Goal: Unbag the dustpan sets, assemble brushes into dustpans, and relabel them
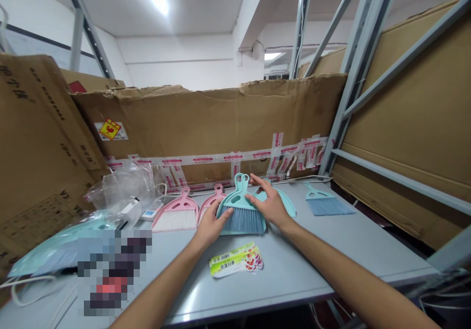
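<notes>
On the head view I see the left hand point(211, 226) clasping the teal brush point(242, 221) at its side, while the right hand point(268, 205) rests spread across its top, the two close but apart. A teal dustpan point(285, 204) lies just behind. A pink brush point(175, 215) and pink dustpan point(212, 199) sit left, a blue brush point(326, 202) sits alone right, and labels point(235, 261) lie untouched in front.

Blurred block point(114, 272) left of the teal brush point(243, 220)
Its contents cannot be made out; print on the label strip point(236, 260) below the brush is too small.
</notes>
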{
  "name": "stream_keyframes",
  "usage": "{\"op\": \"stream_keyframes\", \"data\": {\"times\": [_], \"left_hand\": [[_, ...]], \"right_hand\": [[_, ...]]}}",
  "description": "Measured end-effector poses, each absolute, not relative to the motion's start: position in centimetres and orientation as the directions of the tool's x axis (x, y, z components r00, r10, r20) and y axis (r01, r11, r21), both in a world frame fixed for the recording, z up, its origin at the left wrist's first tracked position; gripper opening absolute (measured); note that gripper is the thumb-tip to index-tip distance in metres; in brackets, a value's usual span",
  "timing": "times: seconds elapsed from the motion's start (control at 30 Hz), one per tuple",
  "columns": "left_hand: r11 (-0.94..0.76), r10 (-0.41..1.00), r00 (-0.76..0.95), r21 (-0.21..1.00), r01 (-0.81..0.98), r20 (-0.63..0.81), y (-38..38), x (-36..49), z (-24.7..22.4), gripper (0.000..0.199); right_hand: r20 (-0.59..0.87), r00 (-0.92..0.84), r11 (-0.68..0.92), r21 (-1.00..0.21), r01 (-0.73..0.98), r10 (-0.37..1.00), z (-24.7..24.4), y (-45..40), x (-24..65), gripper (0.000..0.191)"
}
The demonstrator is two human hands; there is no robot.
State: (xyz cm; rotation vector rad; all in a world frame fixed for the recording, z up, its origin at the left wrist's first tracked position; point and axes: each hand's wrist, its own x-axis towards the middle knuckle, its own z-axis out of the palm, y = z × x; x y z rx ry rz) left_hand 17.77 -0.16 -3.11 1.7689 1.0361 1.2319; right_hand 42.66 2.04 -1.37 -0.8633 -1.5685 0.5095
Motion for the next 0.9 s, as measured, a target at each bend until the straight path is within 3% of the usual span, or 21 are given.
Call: {"op": "stream_keyframes", "data": {"times": [0.17, 0.3, 0.9], "left_hand": [[-0.408, 0.904, 0.219, 0.895, 0.183, 0.367, -0.4, 17.8, -2.7, 0.057], [-0.417, 0.897, 0.246, 0.887, 0.198, 0.367, -0.8, 17.8, -2.3, 0.055], [-0.418, 0.892, 0.284, 0.882, 0.219, 0.353, -1.5, 18.1, -2.3, 0.047]], "right_hand": [[0.402, -0.075, 0.399, -0.916, -0.045, 0.913, -2.1, 2.6, 41.7, 0.07], [0.277, -0.173, 0.249, -0.954, -0.168, 0.945, -2.2, 2.5, 41.3, 0.056], [0.285, -0.168, 0.257, -0.951, -0.169, 0.944, -1.0, 1.5, 41.5, 0.047]]}}
